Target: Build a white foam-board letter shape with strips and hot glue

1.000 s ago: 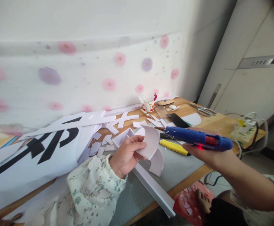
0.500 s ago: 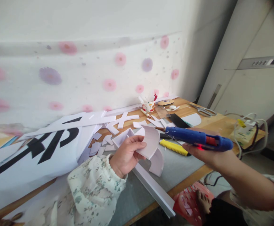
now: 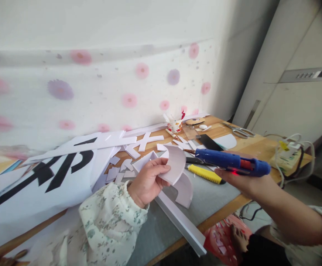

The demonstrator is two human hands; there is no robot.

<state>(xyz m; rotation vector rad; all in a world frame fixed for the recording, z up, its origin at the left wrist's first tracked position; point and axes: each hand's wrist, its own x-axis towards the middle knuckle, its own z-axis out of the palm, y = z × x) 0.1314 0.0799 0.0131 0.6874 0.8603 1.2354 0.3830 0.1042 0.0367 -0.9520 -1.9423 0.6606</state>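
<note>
My left hand point(image 3: 151, 179) pinches a curved white foam board piece point(image 3: 177, 162) between thumb and fingers, raised over the table. In my right hand point(image 3: 240, 181) is a blue hot glue gun point(image 3: 230, 159); its nozzle points left, at or very near the curved piece's upper right edge. A small red light glows on the gun. Beneath my left hand lies a white letter shape with raised side walls point(image 3: 180, 221), its long straight stem reaching past the table's front edge. Its curved part shows behind the held piece, partly hidden.
A yellow utility knife point(image 3: 205, 173) lies below the glue gun. White offcuts point(image 3: 127, 166) are strewn left of centre, beside sheets with black printed letters point(image 3: 64, 170). Farther back stand a paper cup point(image 3: 174, 126) and scissors point(image 3: 240, 130). A power strip with cables point(image 3: 285, 157) sits at right.
The glue gun and my right hand have shifted very slightly left. My left hand and the curved piece have moved marginally left and up; both grips are unchanged.
</note>
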